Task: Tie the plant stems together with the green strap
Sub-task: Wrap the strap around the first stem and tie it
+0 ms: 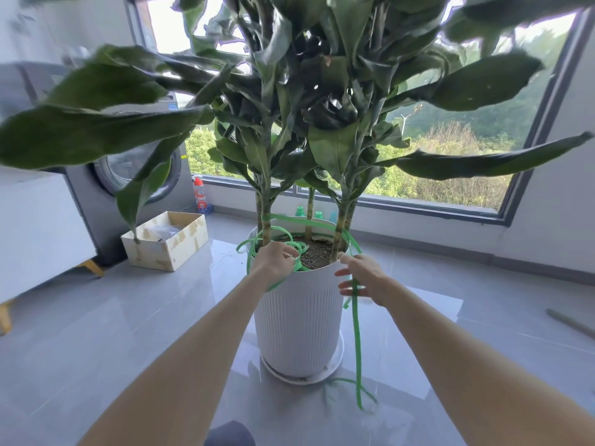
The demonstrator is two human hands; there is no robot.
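Looping, step in hand: green strap (356, 333) rings the stems (343, 207) above the white pot (299, 323), its tail trailing to the floor. Left hand (276, 259): fingers curled on a coil at the rim. Right hand (362, 278): fingers straight, apart, strap crossing them. I would draw slack evenly, band flat and level. Unclear: strap's far side behind the stems; any knot; right thumb.

Bare arms and hands, one patch of dark cloth.
The left forearm (193, 349) and right forearm (450, 349) are unclothed up to the left hand (277, 260) and right hand (363, 278). At the bottom edge shows a rounded patch of dark blue-grey cloth (229, 434), knee or foot, unclear which.
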